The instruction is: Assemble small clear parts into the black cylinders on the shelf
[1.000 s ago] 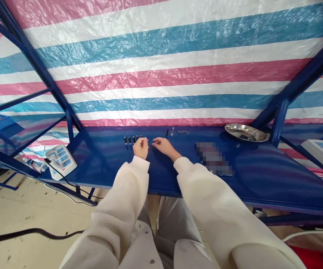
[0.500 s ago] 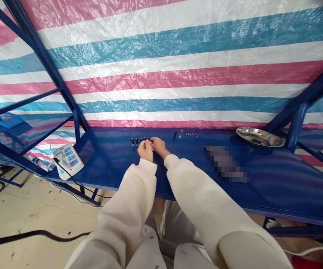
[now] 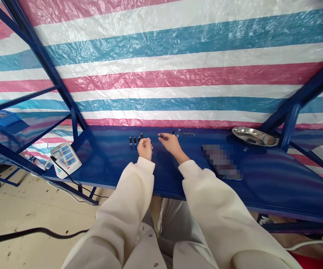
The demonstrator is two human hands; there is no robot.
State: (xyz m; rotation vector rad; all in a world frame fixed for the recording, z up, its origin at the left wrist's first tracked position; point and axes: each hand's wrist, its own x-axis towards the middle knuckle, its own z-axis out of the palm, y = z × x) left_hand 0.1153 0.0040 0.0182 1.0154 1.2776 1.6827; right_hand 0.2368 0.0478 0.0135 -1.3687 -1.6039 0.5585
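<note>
My left hand is closed, its fingers curled, beside a row of small black cylinders with pale lower ends. One black cylinder stands at the row's left end. Another dark-topped cylinder shows right at my left fingertips; I cannot tell whether they grip it. Apart from it to the right, my right hand pinches a small dark piece between thumb and fingers. Just past that hand are a partly hidden black cylinder, a clear tube and several small silver pieces.
A shiny metal tray lies at the back right of the blue table. Nearer is a phone-like dark slab, blurred out. A white power strip with a black cord sits at the left edge. Striped sheeting hangs behind.
My hands were together at the row. My right hand has drawn away to the right with the small dark piece; the left stays near the row. The view has shifted slightly.
</note>
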